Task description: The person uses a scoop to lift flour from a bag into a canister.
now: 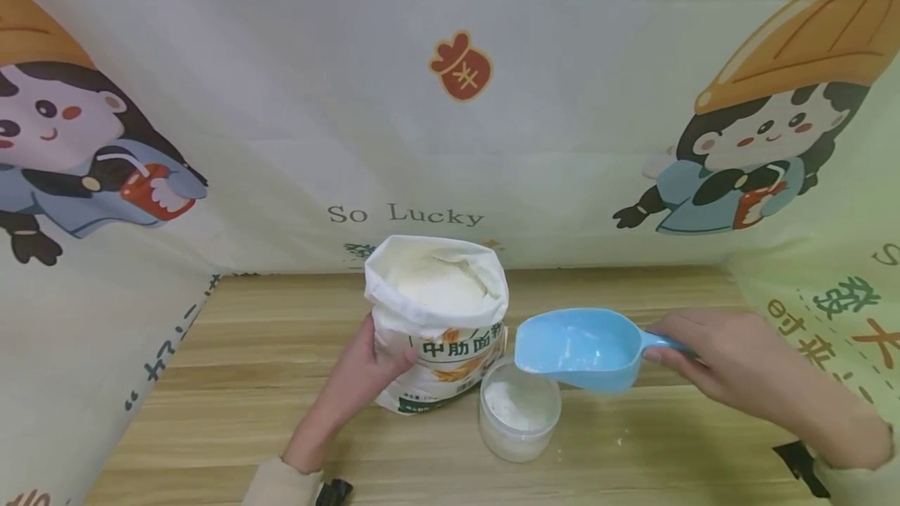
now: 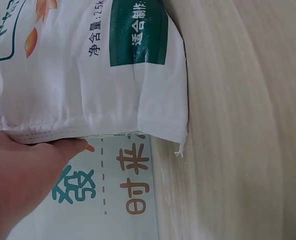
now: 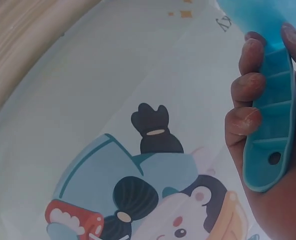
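A white flour bag (image 1: 439, 350) stands with its top rolled open, pale flour (image 1: 439, 283) showing inside. My left hand (image 1: 366, 369) holds the bag's left side, thumb on the front; the left wrist view shows this hand (image 2: 33, 170) against the bag's edge. With my right hand (image 1: 717, 350) I grip the handle of a light blue scoop (image 1: 583, 346). White powder traces cling inside the scoop, which hangs over the right rim of a clear round tub (image 1: 520, 440). That tub holds some white powder. In the right wrist view, fingers (image 3: 247, 122) curl round the ribbed handle (image 3: 275, 120).
The wood-grain table (image 1: 281, 365) carries a few white specks right of the tub. A printed cloth (image 1: 562, 84) with cartoon figures and lettering hangs behind and along both sides. Black straps (image 1: 333, 492) show near the cuffs.
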A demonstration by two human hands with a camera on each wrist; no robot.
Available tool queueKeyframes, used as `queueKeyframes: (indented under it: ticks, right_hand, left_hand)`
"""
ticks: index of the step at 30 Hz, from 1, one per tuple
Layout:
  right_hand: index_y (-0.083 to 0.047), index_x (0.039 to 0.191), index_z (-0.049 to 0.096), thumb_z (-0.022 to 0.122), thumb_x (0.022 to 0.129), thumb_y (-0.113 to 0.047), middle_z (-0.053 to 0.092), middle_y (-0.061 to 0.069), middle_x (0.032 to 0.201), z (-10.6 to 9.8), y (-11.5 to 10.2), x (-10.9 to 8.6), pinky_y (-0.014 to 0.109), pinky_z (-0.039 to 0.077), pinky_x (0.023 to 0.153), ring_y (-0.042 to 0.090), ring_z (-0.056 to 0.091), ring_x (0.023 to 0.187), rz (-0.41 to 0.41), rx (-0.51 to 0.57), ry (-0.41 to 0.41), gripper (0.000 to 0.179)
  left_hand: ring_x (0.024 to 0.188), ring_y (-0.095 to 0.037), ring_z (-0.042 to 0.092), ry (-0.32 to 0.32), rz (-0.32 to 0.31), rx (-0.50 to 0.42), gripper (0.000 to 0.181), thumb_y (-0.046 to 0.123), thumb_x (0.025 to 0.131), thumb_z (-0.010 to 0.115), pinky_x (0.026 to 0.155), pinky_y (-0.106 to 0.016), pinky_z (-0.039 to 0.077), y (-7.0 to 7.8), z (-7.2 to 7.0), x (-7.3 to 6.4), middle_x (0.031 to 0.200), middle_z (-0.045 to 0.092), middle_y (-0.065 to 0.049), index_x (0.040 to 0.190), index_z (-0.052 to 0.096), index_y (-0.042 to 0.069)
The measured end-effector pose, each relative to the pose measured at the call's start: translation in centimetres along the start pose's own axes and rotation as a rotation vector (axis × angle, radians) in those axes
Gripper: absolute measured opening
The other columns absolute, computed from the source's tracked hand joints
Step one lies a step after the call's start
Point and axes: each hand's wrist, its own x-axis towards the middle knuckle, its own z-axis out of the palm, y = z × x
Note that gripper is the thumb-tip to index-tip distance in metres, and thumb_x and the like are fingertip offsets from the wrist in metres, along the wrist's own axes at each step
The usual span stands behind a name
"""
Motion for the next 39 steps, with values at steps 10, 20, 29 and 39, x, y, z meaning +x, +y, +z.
queueKeyframes:
  ticks: [10, 20, 29, 39]
  right_hand:
    - [-0.017, 0.103, 0.073, 0.07, 0.1, -0.039, 0.069, -0.013, 0.09, -0.8, 0.2, 0.6, 0.031, 0.056, 0.06, 0.006, 0.063, 0.077, 0.02, 0.044, 0.051, 0.023]
    - [-0.014, 0.104, 0.071, 0.07, 0.1, -0.028, 0.068, -0.01, 0.088, -1.4, -0.7, 2.3, 0.031, 0.049, 0.057, 0.005, 0.055, 0.072, 0.118, 0.029, 0.086, 0.015]
    - [-0.012, 0.104, 0.07, 0.038, 0.109, -0.057, 0.053, -0.011, 0.072, -2.2, -2.8, 6.3, 0.025, 0.034, 0.047, 0.005, 0.043, 0.058, 0.121, -0.035, 0.126, 0.055]
    - [-0.014, 0.095, 0.069, 0.047, 0.108, -0.053, 0.049, -0.009, 0.068, -2.7, -4.8, 10.2, 0.028, 0.034, 0.045, 0.009, 0.041, 0.054, 0.077, -0.05, 0.075, 0.047]
  left_hand:
    - [0.135, -0.038, 0.053, 0.004, -0.014, -0.006, 0.086, 0.022, 0.084, 0.088, 0.112, -0.063, 0.039, -0.4, 0.1, 0.3, 0.143, 0.059, -0.014, 0.154, 0.039, 0.015]
    - [0.136, -0.039, 0.052, 0.008, 0.01, 0.031, 0.078, 0.016, 0.089, 0.082, 0.112, -0.063, 0.039, -0.2, 0.2, 0.4, 0.145, 0.058, -0.015, 0.154, 0.04, 0.014]
    - [0.131, -0.039, 0.056, 0.029, 0.025, 0.041, 0.073, 0.019, 0.089, 0.083, 0.11, -0.062, 0.042, -0.1, 0.3, 0.2, 0.14, 0.061, -0.018, 0.15, 0.043, 0.008]
    - [0.126, -0.037, 0.06, 0.055, 0.014, 0.035, 0.068, 0.019, 0.09, 0.082, 0.106, -0.06, 0.047, 0.2, 0.6, 0.0, 0.135, 0.064, -0.017, 0.146, 0.047, 0.005]
